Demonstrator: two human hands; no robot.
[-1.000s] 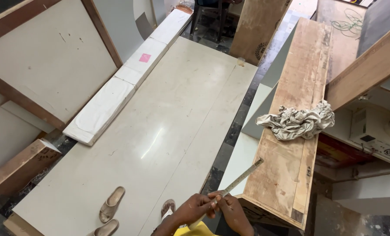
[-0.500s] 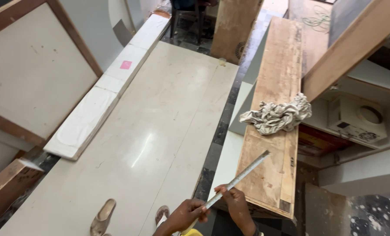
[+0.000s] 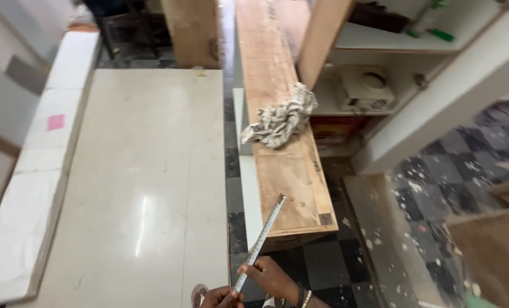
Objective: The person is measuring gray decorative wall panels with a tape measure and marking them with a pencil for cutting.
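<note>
Two hands, the left hand [image 3: 223,296] and right hand [image 3: 273,278], pinched a thin measuring tape blade [image 3: 261,240] slanting up toward the near end of a rough plywood board [image 3: 277,102]. A crumpled rag [image 3: 280,121] lay mid-board; beside it stretched a glossy white panel [image 3: 146,182]. The frame's bottom edge cut off both wrists.

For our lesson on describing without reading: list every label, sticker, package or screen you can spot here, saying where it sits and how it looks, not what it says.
Pink sticker: small square, on the long white strip left of the pale board.
Dark stamp: blackish rectangular mark on the upright plywood panel at top centre.
Boxes: flat red and yellow packs under the white appliance, low on the shelf unit at right.
No screens.
</note>
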